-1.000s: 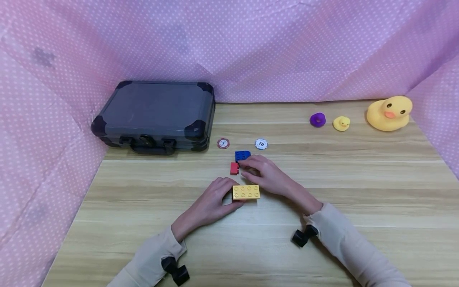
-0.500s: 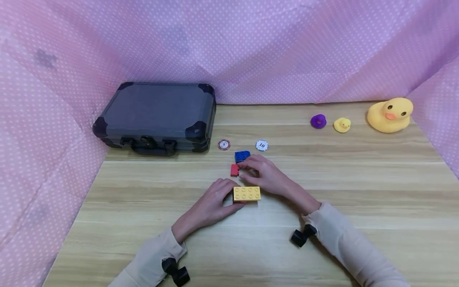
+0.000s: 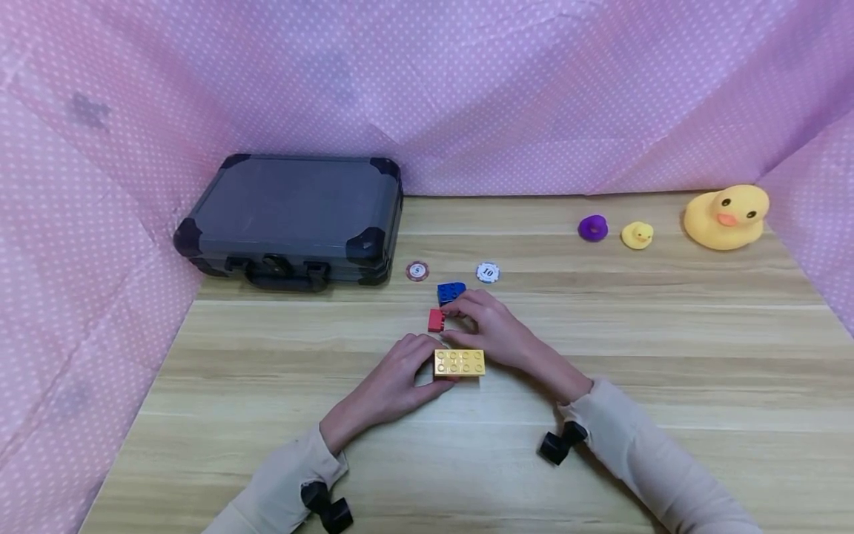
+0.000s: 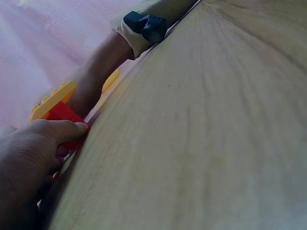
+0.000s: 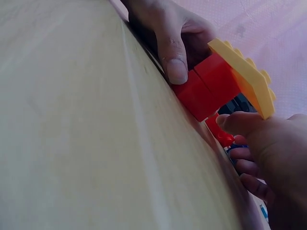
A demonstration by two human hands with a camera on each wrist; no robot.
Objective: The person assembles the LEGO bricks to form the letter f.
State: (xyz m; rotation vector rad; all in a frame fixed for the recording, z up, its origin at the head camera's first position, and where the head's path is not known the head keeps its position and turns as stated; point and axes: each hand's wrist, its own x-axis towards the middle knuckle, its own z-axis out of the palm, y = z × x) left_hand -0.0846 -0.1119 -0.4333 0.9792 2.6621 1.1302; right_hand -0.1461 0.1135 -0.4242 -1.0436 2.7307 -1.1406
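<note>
At the middle of the table my left hand (image 3: 394,376) grips a stack of red bricks (image 5: 206,88), thumb on the near side. A yellow brick (image 3: 459,363) with studs on top caps that stack and overhangs it on the right. Just beyond, my right hand (image 3: 490,326) reaches in from the right and pinches a small loose red brick (image 3: 436,320) between thumb and index finger. This brick lies on its side, studs to the right. A blue brick (image 3: 450,291) lies right behind it, partly covered by the right fingers.
A dark grey case (image 3: 293,215) lies at the back left. Two poker chips, one red-rimmed (image 3: 417,271) and one white (image 3: 488,272), lie behind the bricks. Toward the back right stand a purple duck (image 3: 592,228), a small yellow duck (image 3: 637,235) and a large yellow duck (image 3: 726,217).
My right hand has shifted slightly left and toward me, its thumb and index closing in on the loose red brick, which has tilted a little. The left hand holds its place with the stack.
</note>
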